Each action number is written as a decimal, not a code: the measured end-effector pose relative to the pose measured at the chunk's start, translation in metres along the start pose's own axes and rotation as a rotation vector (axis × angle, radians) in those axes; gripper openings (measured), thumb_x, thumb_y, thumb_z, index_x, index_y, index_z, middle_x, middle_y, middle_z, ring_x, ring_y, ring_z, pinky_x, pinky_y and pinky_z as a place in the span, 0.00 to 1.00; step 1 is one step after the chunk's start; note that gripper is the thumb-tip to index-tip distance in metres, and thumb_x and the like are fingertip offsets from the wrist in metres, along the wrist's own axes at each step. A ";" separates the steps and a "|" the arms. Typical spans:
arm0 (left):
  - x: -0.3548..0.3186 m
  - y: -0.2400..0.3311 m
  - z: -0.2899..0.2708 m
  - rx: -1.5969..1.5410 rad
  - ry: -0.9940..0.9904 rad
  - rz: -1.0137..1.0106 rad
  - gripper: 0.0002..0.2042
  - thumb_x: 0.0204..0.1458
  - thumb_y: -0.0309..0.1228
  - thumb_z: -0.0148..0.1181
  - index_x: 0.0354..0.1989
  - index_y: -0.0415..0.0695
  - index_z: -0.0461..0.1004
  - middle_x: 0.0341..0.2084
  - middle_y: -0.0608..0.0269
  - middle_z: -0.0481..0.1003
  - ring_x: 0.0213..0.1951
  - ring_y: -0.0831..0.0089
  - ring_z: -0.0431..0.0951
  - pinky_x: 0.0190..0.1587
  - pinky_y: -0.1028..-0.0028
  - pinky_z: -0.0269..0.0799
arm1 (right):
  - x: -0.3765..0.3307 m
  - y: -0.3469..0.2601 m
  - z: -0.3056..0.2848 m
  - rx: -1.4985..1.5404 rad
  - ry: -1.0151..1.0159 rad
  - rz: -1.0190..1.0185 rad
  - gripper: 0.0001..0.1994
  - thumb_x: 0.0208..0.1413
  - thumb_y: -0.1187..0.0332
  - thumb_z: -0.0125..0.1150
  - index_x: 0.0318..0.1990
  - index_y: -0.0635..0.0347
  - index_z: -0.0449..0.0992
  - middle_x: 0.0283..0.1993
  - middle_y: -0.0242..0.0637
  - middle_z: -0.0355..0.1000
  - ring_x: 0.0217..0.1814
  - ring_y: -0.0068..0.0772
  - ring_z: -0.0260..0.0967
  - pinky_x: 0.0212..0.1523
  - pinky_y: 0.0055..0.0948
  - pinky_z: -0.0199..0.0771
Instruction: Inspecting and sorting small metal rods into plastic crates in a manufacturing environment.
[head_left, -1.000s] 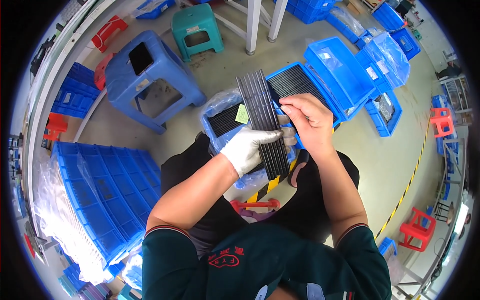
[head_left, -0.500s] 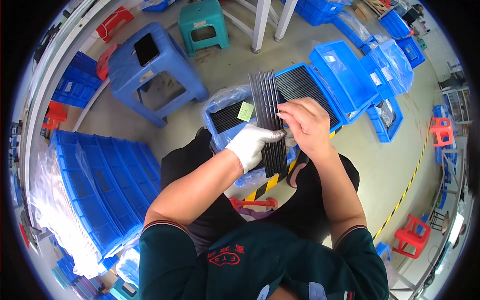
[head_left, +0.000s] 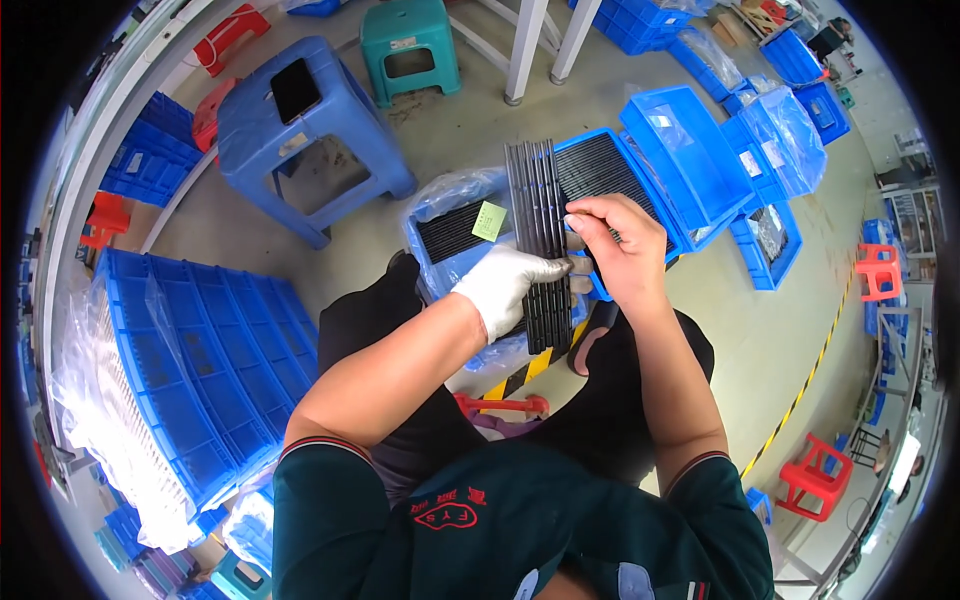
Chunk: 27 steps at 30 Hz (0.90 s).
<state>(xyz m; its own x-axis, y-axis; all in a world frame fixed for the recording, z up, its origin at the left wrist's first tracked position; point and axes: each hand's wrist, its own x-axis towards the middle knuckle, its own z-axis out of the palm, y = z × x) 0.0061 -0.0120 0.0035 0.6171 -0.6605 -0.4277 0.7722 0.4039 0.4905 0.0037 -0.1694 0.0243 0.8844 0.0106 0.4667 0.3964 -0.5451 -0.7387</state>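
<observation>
My left hand, in a white glove with darkened fingertips, grips a flat bundle of thin black rods with pale bands. The thumb lies across the front and the fingertips wrap round the right side. Bare, my right hand is closed in a pinch at the bundle's right edge; whatever is between thumb and forefinger is too small to make out. Behind the bundle, a blue crate holds rows of similar black rods. To its left stands a plastic-lined crate with more rods and a green paper slip on top.
Stacked blue crates stand at my left. A blue stool carrying a black phone is at the far left, beside a green stool. More blue bins sit at the right. A red stool bar shows between my legs.
My right hand has shifted slightly right and down, its fingers more curled. The rod bundle has turned a little in my left hand, which keeps its grip.
</observation>
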 end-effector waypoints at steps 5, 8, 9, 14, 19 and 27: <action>-0.002 0.000 0.001 0.028 0.033 0.016 0.16 0.52 0.18 0.51 0.50 0.38 0.68 0.38 0.53 0.76 0.38 0.60 0.79 0.40 0.66 0.75 | 0.000 -0.001 0.002 -0.016 -0.006 -0.027 0.06 0.44 0.76 0.66 0.32 0.60 0.78 0.28 0.36 0.73 0.27 0.31 0.72 0.27 0.24 0.70; -0.002 -0.002 0.000 0.032 0.079 0.030 0.14 0.51 0.17 0.52 0.47 0.37 0.69 0.36 0.53 0.76 0.36 0.61 0.79 0.38 0.68 0.75 | 0.001 -0.001 0.003 -0.101 -0.016 -0.148 0.07 0.41 0.76 0.67 0.31 0.59 0.78 0.28 0.36 0.73 0.29 0.34 0.71 0.28 0.27 0.71; -0.001 -0.003 -0.001 0.027 0.102 0.045 0.13 0.50 0.17 0.52 0.45 0.36 0.70 0.34 0.54 0.76 0.34 0.63 0.78 0.36 0.69 0.75 | 0.001 -0.002 0.004 -0.163 -0.029 -0.243 0.08 0.40 0.76 0.67 0.31 0.58 0.78 0.28 0.35 0.73 0.29 0.35 0.71 0.29 0.29 0.71; 0.004 -0.008 -0.004 0.115 0.186 0.110 0.10 0.48 0.18 0.55 0.41 0.37 0.72 0.29 0.59 0.74 0.29 0.68 0.76 0.32 0.70 0.72 | 0.000 -0.003 0.007 -0.357 -0.034 -0.371 0.10 0.36 0.74 0.68 0.30 0.57 0.78 0.29 0.33 0.71 0.30 0.36 0.69 0.30 0.31 0.71; 0.003 -0.002 -0.001 0.098 0.164 0.113 0.10 0.48 0.18 0.55 0.41 0.37 0.73 0.28 0.59 0.73 0.30 0.69 0.76 0.32 0.70 0.72 | 0.000 -0.003 0.006 -0.327 0.038 -0.381 0.09 0.37 0.73 0.69 0.29 0.56 0.78 0.28 0.32 0.70 0.29 0.36 0.69 0.29 0.30 0.69; -0.006 0.007 0.007 0.077 0.167 0.041 0.12 0.53 0.18 0.51 0.46 0.37 0.70 0.34 0.55 0.75 0.37 0.62 0.78 0.37 0.66 0.75 | -0.004 -0.010 0.006 -0.181 0.117 -0.310 0.08 0.39 0.75 0.69 0.30 0.59 0.78 0.28 0.35 0.71 0.29 0.34 0.69 0.28 0.28 0.69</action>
<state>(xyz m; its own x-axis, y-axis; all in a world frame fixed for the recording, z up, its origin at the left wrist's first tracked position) 0.0073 -0.0096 0.0146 0.6692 -0.5274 -0.5235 0.7361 0.3743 0.5639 -0.0024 -0.1590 0.0266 0.6909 0.1088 0.7147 0.5818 -0.6704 -0.4604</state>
